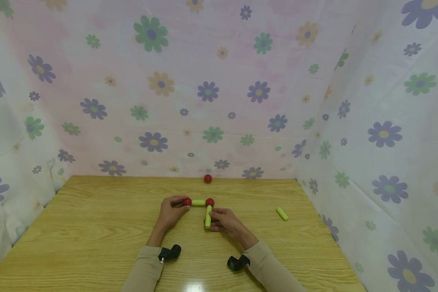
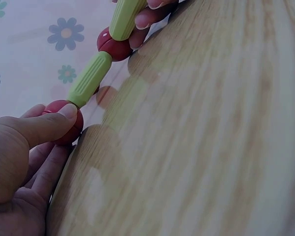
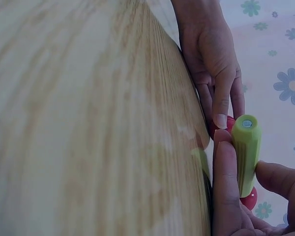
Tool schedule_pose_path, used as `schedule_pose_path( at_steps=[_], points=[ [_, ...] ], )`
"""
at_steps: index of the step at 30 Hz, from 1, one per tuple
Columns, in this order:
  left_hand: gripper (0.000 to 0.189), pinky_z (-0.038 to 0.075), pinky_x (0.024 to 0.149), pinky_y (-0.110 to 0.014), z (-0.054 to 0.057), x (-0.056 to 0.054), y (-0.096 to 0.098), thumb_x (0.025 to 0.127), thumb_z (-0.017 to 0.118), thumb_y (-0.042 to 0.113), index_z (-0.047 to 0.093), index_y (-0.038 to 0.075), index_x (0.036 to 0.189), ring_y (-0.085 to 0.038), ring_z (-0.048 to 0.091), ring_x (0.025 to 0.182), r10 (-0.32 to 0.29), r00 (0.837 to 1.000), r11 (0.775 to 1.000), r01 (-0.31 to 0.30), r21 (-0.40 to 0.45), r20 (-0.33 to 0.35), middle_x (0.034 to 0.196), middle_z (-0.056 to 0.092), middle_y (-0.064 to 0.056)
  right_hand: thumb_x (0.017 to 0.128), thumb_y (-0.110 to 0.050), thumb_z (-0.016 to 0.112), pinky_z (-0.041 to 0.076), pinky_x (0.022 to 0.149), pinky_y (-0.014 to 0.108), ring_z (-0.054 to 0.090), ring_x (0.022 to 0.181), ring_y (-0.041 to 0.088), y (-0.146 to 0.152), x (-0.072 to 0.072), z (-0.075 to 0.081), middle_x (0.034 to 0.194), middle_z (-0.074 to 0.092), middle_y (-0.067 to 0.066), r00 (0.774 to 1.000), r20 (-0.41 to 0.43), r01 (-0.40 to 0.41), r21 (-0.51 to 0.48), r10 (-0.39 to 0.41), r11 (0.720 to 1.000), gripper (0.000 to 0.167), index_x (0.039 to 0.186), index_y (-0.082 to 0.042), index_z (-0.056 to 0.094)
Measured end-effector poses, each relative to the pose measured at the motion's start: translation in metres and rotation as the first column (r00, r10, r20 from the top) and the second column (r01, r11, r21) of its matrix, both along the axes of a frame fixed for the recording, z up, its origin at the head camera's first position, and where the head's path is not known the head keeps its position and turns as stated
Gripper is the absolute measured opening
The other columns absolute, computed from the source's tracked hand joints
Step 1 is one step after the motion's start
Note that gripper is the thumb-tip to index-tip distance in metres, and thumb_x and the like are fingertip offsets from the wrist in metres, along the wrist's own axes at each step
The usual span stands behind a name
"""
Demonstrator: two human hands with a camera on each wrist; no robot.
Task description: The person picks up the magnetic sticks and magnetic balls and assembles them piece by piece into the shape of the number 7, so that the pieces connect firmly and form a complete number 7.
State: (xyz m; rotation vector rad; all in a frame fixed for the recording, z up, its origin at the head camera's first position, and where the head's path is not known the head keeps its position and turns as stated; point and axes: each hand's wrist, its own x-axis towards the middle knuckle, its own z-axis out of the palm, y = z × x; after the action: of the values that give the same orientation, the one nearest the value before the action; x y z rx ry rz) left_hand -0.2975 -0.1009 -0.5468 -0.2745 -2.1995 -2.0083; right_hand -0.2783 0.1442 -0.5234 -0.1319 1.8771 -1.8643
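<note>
My left hand [image 1: 170,213] grips a red ball [image 2: 64,123] between thumb and fingers. From that ball a yellow-green ridged rod [image 1: 198,202] runs across to a second red ball [image 1: 209,202]. A second yellow-green rod [image 1: 208,217] joins this second ball and points toward me, so the pieces form a corner. My right hand [image 1: 228,223] pinches this second rod between thumb and fingers. In the right wrist view the rod's free end shows a round metal disc [image 3: 247,124]. The whole linked piece is close over the wooden table.
A loose red ball [image 1: 208,179] sits at the table's back edge, by the flowered cloth wall [image 1: 182,134]. Off to the right lies a loose yellow-green rod [image 1: 282,213] on the wooden table [image 1: 95,227]. Cloth also hangs along both sides.
</note>
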Motion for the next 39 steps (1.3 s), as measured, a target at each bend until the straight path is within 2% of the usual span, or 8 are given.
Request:
schedule_pose_path(
  at_steps=[4, 10, 16, 24, 29, 39],
  points=[
    [0.035, 0.059, 0.096, -0.034, -0.0009, -0.0002, -0.0002, 0.085, 0.077, -0.010, 0.070, -0.010, 0.119, -0.044, 0.064, 0.117, 0.007, 1.000, 1.000, -0.008, -0.012, -0.011, 0.125, 0.065, -0.030, 0.108, -0.019, 0.051, 0.063, 0.079, 0.028, 0.070, 0.081, 0.013, -0.0006, 0.0001, 0.0000, 0.104, 0.075, 0.010, 1.000, 0.000, 0.008, 0.001, -0.008, 1.000, 0.050, 0.147, 0.013, 0.042],
    [0.036, 0.058, 0.097, -0.035, 0.0007, 0.0000, -0.0001, 0.083, 0.078, -0.009, 0.072, -0.007, 0.119, -0.042, 0.065, 0.118, 0.001, 1.000, 1.000, -0.001, -0.002, 0.007, 0.125, 0.066, -0.028, 0.108, -0.019, 0.052, 0.063, 0.078, 0.028, 0.070, 0.078, 0.012, -0.0016, 0.0008, 0.0010, 0.102, 0.074, 0.010, 1.000, -0.001, 0.016, 0.001, -0.016, 1.000, 0.049, 0.144, 0.013, 0.045],
    [0.036, 0.059, 0.096, -0.038, 0.0011, 0.0008, 0.0000, 0.082, 0.079, -0.010, 0.072, -0.009, 0.117, -0.043, 0.065, 0.116, 0.009, 1.000, 1.000, -0.009, -0.002, -0.003, 0.123, 0.066, -0.029, 0.107, -0.019, 0.055, 0.064, 0.077, 0.029, 0.070, 0.077, 0.013, -0.0040, 0.0012, 0.0015, 0.100, 0.071, 0.012, 1.000, 0.000, 0.030, 0.004, -0.030, 1.000, 0.047, 0.141, 0.014, 0.047],
    [0.037, 0.059, 0.095, -0.036, 0.0029, 0.0015, 0.0002, 0.080, 0.081, -0.009, 0.073, -0.006, 0.117, -0.041, 0.066, 0.114, 0.003, 1.000, 1.000, -0.003, 0.010, 0.022, 0.122, 0.067, -0.027, 0.107, -0.022, 0.056, 0.064, 0.069, 0.027, 0.070, 0.073, 0.012, -0.0035, 0.0031, 0.0026, 0.100, 0.069, 0.012, 0.998, 0.028, 0.052, 0.026, -0.053, 0.998, 0.052, 0.144, 0.012, 0.045],
    [0.037, 0.059, 0.095, -0.036, 0.0041, 0.0025, 0.0012, 0.080, 0.081, -0.008, 0.073, -0.006, 0.116, -0.041, 0.067, 0.114, 0.003, 1.000, 1.000, -0.004, 0.018, 0.029, 0.122, 0.067, -0.027, 0.106, -0.024, 0.057, 0.064, 0.069, 0.027, 0.070, 0.071, 0.011, -0.0001, 0.0044, 0.0011, 0.103, 0.070, 0.015, 0.998, 0.034, 0.054, 0.030, -0.055, 0.998, 0.058, 0.148, 0.013, 0.040],
    [0.036, 0.059, 0.095, -0.035, 0.0047, 0.0028, 0.0007, 0.080, 0.081, -0.009, 0.074, -0.006, 0.116, -0.041, 0.066, 0.114, 0.004, 1.000, 1.000, -0.004, 0.008, 0.026, 0.122, 0.067, -0.026, 0.107, -0.024, 0.056, 0.063, 0.069, 0.025, 0.072, 0.074, 0.012, 0.0031, 0.0080, 0.0007, 0.106, 0.070, 0.017, 1.000, 0.022, 0.022, 0.021, -0.023, 1.000, 0.055, 0.145, 0.013, 0.043]
  ],
)
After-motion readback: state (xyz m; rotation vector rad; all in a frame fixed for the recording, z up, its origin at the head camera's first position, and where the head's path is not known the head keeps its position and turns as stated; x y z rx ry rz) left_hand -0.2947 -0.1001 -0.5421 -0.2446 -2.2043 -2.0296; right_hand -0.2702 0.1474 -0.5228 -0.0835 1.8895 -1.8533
